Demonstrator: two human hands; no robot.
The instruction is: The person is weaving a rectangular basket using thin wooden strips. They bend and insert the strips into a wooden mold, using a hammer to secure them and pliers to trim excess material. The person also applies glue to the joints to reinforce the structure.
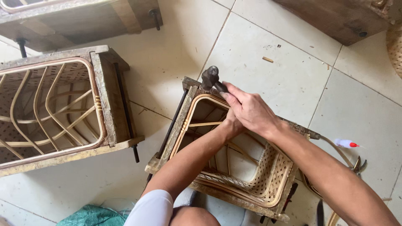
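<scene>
A wooden mould frame (172, 134) holding a woven rattan basket (274, 175) stands tilted on the tiled floor in front of me. My right hand (250, 110) grips a dark metal hammer (210, 78) over the frame's far corner. My left hand (231, 124) reaches inside the basket under the right hand; it is mostly hidden, so its fingers cannot be seen. Thin cane strips cross the inside of the basket.
A second wooden frame (109, 97) with a bent-cane basket lies to the left. Another wooden frame (75, 25) sits at the top left, a wooden block (335, 19) at the top right. Pliers (359, 164) and a small white bottle with red cap (347, 144) lie right. Green cloth (90, 215) is below.
</scene>
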